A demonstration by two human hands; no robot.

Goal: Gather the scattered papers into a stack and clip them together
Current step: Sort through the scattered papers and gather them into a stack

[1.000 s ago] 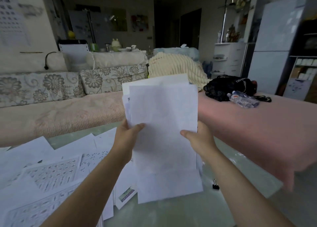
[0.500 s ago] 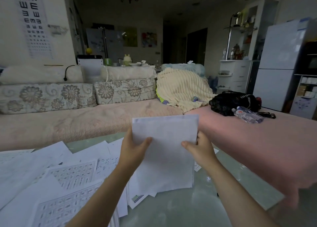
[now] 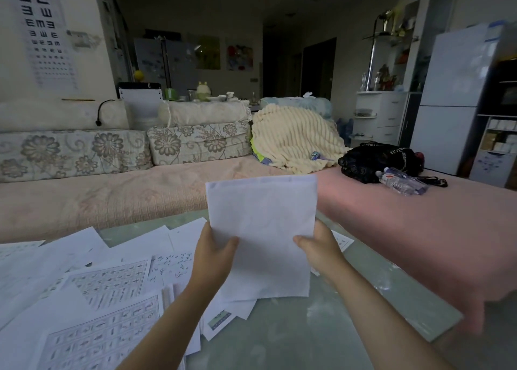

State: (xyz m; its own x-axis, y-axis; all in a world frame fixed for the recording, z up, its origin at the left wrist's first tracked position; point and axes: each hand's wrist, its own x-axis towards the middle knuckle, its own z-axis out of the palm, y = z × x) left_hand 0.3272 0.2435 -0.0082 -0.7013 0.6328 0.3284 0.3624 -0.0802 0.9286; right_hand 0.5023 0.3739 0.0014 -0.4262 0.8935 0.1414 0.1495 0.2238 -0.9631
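White paper, part stack [image 3: 263, 229]: held upright over the middle of the glass table [image 3: 321, 333], top edge squared. Left hand [image 3: 214, 260] pinches its left side and right hand [image 3: 317, 250] its right, thumbs on the near face, fingers behind. Cannot tell whether the bottom edge touches the table. Loose sheets [image 3: 106, 283]: many, spread over the table's left half, ungathered. Clip: none seen. Judged under half done.

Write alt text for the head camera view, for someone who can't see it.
A person's left hand and right hand grip the sides of an upright stack of papers at a table. Loose sheets lie scattered to the left.
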